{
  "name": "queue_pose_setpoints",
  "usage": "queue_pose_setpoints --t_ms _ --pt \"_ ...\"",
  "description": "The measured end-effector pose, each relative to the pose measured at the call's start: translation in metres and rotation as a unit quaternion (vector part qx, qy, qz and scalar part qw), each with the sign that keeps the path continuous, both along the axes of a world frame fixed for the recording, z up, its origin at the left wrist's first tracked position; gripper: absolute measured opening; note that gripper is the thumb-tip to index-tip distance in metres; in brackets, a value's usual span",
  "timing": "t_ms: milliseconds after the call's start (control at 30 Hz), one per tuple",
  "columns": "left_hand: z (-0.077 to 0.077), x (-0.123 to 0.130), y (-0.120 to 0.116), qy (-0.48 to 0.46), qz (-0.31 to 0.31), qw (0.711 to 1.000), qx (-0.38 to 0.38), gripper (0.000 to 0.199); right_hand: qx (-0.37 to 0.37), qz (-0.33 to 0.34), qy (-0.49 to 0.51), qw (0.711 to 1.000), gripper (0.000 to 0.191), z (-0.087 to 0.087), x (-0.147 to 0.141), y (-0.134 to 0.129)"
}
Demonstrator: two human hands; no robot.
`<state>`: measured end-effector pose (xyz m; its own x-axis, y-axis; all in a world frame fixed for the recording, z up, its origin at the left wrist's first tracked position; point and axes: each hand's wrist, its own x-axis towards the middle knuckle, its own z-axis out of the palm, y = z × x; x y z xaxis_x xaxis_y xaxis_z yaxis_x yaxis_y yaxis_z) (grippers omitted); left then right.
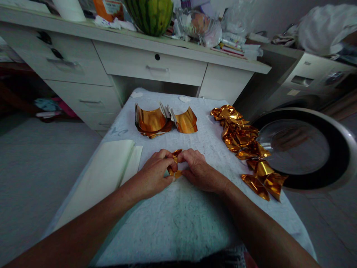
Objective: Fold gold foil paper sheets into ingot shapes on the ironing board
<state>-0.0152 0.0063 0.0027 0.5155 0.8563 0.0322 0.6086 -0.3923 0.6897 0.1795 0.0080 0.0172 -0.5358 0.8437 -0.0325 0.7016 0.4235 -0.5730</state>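
Note:
Between my hands, near the middle of the cloth-covered table [178,223], is a small piece of gold foil paper [175,173]. My left hand [156,172] is closed on its left side, thumb and fingers bent around it. On its right side my right hand [196,169] pinches it with curled fingers. Two stacks of curved gold foil sheets, a larger left stack [152,120] and a smaller right stack [186,121], lie beyond my hands. Along the right side runs a row of folded gold foil pieces [240,137].
A pale paper pad [103,175] lies at the table's left. Behind stands a white desk [156,70] with a watermelon [152,15] and clutter on top. At the right, a washing machine's open round door [338,149] is close to the table edge.

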Motion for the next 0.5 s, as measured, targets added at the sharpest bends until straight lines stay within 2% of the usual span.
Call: queue_pose_setpoints --t_ms 200,300,400,500 --pt "0.000 0.000 -0.001 -0.005 0.004 1.000 0.005 0.013 -0.010 0.022 0.018 1.000 0.038 0.002 0.005 0.000" --pt "0.002 0.001 -0.002 0.000 0.008 1.000 0.011 0.015 -0.005 0.034 0.057 0.998 0.042 -0.001 0.010 0.002" --pt "0.004 0.002 -0.004 0.008 0.016 1.000 0.007 0.012 -0.014 -0.004 0.138 0.990 0.037 -0.005 0.015 0.005" --pt "0.004 0.004 -0.005 0.006 0.020 1.000 0.004 0.003 0.031 -0.054 0.181 0.982 0.025 -0.007 0.014 0.009"
